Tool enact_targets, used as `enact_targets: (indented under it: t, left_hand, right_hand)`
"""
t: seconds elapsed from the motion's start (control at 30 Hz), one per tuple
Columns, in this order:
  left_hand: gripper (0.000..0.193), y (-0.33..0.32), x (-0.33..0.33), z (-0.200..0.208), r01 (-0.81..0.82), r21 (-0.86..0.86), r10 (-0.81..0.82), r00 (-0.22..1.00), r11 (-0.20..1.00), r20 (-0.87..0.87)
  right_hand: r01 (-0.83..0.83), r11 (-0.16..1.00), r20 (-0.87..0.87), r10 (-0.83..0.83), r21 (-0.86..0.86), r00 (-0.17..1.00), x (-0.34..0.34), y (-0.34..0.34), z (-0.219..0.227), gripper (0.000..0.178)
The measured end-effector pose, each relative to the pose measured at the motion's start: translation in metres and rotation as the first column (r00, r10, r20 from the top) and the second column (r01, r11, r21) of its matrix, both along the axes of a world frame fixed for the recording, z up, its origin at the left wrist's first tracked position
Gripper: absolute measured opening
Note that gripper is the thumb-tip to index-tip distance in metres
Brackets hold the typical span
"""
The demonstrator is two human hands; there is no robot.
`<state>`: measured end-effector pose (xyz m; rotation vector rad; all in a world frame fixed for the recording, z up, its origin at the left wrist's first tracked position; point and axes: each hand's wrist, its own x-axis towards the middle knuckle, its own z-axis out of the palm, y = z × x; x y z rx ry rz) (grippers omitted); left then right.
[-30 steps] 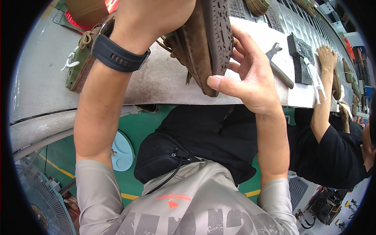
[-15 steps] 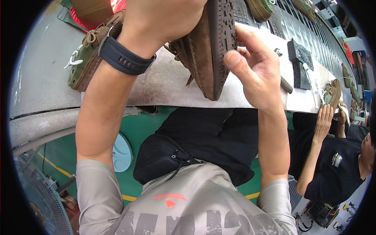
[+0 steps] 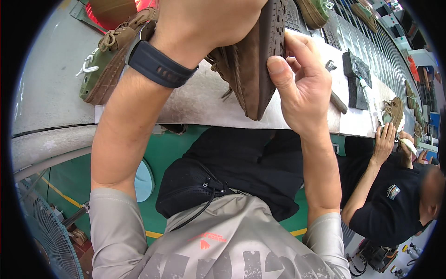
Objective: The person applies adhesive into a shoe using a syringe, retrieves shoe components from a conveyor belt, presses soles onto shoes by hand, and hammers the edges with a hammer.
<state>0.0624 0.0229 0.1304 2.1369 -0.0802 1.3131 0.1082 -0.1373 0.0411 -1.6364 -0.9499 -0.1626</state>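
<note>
A brown lace-up shoe (image 3: 250,88) is held on its side above the worktable, its dark treaded sole turned to the right and one end pointing toward me. My left hand (image 3: 211,21), with a dark watch strap on the wrist, is closed around the far part of the shoe; its fingertips are out of sight. At the sole's right edge, my right hand (image 3: 304,76) has its thumb and bent fingers closed in against the sole. Another brown shoe (image 3: 109,56) with a green part and a white cord lies on the table, left of my left wrist.
The worktable (image 3: 195,104) has white sheeting near me. Black blocks (image 3: 357,79) and a dark-handled tool (image 3: 338,102) lie right of my right hand. Beyond runs a roller conveyor (image 3: 367,44) with shoes. At right a co-worker (image 3: 390,195) handles a shoe. A fan (image 3: 44,232) stands lower left.
My left hand and the shoe have shifted slightly right. My right thumb now sits against the sole's edge. The co-worker's hands have moved a little.
</note>
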Motion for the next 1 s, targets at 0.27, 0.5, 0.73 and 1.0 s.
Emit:
enact_targets:
  t: [0.27,0.5,0.73,1.0]
  left_hand:
    - [0.049,0.012,-0.001,0.008,0.098,-0.272,-0.135,0.983,0.957,-0.121]
    - [0.056,0.037,0.008,-0.01,0.254,-0.039,-0.255,0.967,0.967,-0.023]
    - [0.092,0.033,-0.016,0.005,0.302,0.012,-0.299,0.948,0.953,-0.107]
    - [0.057,0.046,-0.072,0.024,0.447,0.341,-0.398,0.894,0.827,-0.207]
  right_hand:
    - [-0.016,1.0,0.112,0.017,-0.009,0.994,0.002,0.0,-0.005,0.076]
    - [-0.019,0.994,-0.141,0.034,0.107,0.989,-0.004,0.012,0.011,0.072]
    - [-0.062,0.993,-0.128,0.075,0.1,0.989,-0.008,0.013,0.056,0.09]
    - [-0.201,0.904,-0.073,0.246,0.378,0.967,-0.051,-0.008,0.057,0.06]
